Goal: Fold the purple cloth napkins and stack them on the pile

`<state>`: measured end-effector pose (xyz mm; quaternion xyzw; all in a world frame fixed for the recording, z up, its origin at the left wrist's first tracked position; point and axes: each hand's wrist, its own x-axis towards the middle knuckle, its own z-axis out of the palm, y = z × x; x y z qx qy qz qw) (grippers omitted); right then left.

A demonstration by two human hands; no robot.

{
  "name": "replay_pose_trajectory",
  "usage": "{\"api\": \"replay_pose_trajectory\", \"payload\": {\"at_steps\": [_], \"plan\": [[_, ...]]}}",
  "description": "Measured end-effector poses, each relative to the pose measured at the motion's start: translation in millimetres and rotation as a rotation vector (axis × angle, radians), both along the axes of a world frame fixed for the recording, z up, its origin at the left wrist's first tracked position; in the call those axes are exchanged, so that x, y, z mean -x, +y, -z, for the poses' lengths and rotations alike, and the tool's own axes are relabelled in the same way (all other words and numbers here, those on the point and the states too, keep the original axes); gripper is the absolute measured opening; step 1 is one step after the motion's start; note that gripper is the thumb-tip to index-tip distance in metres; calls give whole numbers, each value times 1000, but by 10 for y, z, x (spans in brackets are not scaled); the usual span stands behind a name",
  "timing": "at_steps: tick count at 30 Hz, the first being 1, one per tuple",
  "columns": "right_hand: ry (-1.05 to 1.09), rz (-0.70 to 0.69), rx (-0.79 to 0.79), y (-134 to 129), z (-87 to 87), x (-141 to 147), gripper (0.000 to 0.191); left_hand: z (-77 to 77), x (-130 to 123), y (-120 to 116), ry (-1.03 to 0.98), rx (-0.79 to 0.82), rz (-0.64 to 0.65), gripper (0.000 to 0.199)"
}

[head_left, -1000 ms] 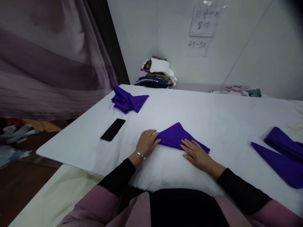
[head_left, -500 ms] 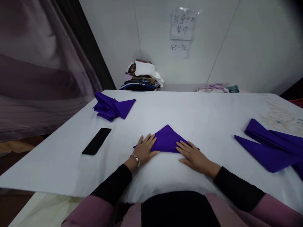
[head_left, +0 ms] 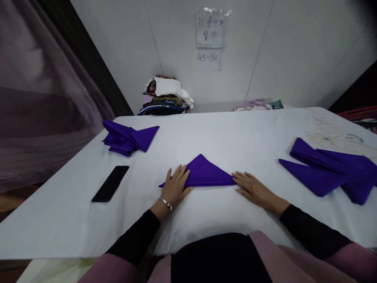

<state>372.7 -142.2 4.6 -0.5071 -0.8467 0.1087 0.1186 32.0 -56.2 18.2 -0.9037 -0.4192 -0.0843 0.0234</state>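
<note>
Middle purple cloth [head_left: 209,174]: lying triangular on the white surface [head_left: 224,137].
Left hand [head_left: 173,188]: resting on the cloth's left side, fingers slightly apart, probably steadying it.
Right hand [head_left: 255,190]: touching its right corner, fingers nearly together, apparently flattening it.

Folded cloth [head_left: 206,173] is blazing purple, white table [head_left: 224,135] is showing a faint tan pattern, phone [head_left: 110,183] is gleaming black

We see 1 black phone [head_left: 110,183] on the white tablecloth [head_left: 224,135] and, past its far edge, a stack of folded clothes [head_left: 167,96] near the pale wall [head_left: 240,70] — where 2 handwritten sheets [head_left: 209,39] hang, the lower reading 45-50. A mauve curtain [head_left: 44,118] drapes at left.
</note>
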Motion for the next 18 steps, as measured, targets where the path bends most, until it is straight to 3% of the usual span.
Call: {"api": "replay_pose_trajectory", "payload": {"at_steps": [4,8,13,18], "plan": [[55,5,-76,23,-53,7,45,-83,-396,-160,-64,18,151,44],[120,-36,-174,79,-114,76,40,-54,-740,-228,-59,39,202,33],[96,-91,-173,158,-140,145,35,-4,-900,-180,12,25,193,38],[43,-59,-171,186,-95,178,35,-57,-968,-161,57,29,162,37]]}}
